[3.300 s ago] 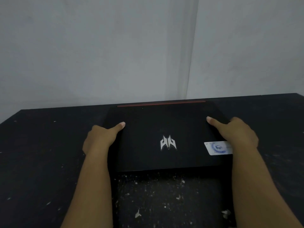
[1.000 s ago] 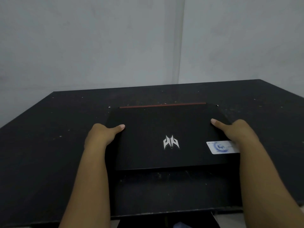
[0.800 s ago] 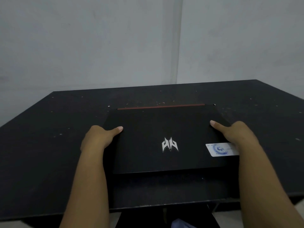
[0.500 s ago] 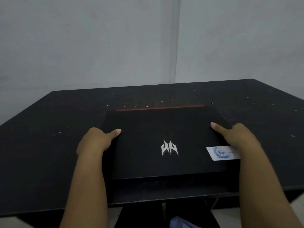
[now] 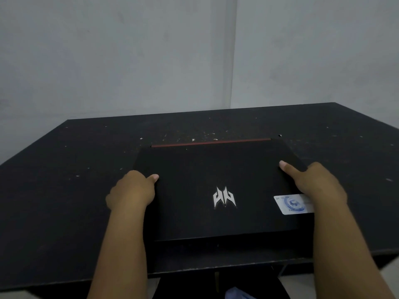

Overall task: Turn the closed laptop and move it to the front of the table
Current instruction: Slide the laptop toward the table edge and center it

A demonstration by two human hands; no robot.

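A closed black laptop (image 5: 216, 169) with a silver logo, a red strip along its far edge and a white sticker at its right lies flat on the black table (image 5: 64, 190), close to the table's front edge. My left hand (image 5: 131, 192) grips its left side, thumb on the lid. My right hand (image 5: 317, 182) grips its right side, thumb on the lid and palm partly over the sticker. The fingers of both hands are hidden under the laptop's sides.
The table top is dusty with pale specks, mostly behind the laptop. Grey walls (image 5: 129, 61) meet in a corner just behind the table. Below the front edge show a dark frame and a bit of blue cloth (image 5: 237, 293).
The laptop has slid toward me with both hands on its sides, from the back of the table to near the front edge. Its orientation looks unchanged.
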